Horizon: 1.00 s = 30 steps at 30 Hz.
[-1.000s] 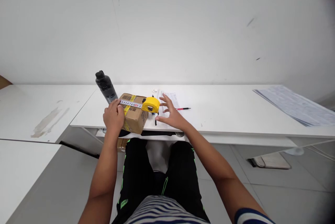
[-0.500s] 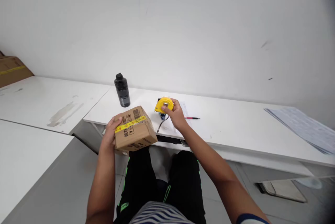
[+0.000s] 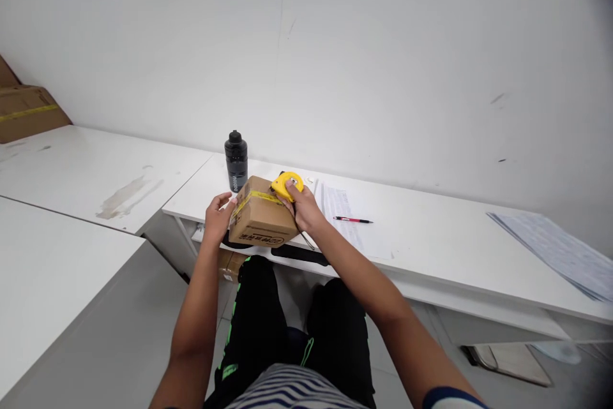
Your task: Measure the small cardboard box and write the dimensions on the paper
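One yellow tape measure [image 3: 285, 177], one cardboard box [image 3: 263, 214]

The right hand [image 3: 307, 208] grips the tape measure at the box's top right edge, probably to have this edge within its reach. The left hand [image 3: 218, 220], half open, is at the left side, perhaps for steadying; whether it touches, one cannot tell. So the box lies between both hands, near the front edge of the white table [image 3: 431, 230].

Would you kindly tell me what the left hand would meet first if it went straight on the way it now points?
Most likely the dark bottle, which stands beyond the left hand; the cardboard box is close on its right, though depth is hard to judge.
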Available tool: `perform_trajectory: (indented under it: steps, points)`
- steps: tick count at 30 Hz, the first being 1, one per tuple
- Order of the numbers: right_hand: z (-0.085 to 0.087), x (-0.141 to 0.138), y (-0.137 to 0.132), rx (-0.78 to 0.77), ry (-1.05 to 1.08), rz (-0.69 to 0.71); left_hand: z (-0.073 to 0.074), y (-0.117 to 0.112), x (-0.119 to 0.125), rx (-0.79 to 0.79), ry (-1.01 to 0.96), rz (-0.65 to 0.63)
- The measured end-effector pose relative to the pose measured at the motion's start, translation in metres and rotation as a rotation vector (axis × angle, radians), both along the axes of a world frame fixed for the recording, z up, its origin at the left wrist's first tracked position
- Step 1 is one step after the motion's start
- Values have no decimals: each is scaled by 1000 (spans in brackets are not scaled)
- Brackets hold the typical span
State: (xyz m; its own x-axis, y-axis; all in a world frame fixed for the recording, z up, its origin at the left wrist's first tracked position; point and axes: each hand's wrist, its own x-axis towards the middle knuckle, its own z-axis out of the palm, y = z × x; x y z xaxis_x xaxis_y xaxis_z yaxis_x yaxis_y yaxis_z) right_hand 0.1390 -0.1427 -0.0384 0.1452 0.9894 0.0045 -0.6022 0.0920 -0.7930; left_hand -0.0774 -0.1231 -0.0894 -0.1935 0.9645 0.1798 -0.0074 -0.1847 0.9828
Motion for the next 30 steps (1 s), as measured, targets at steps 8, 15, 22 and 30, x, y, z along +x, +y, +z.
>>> perform_trajectory:
  steps: [8, 15, 22, 30]
  points:
    - [12, -39, 37, -101, -233, 228, -10, -59, 16, -68, 67, -15]
    - [13, -49, 48, 407, -992, 299, -11, -22, 7, -215, -142, -56]
    - [9, -61, 59, 604, -1271, 258, -17, -17, 25, -146, -180, -37]
    - [6, -43, 60, 644, -1316, 255, -19, -14, 36, 50, -172, 172]
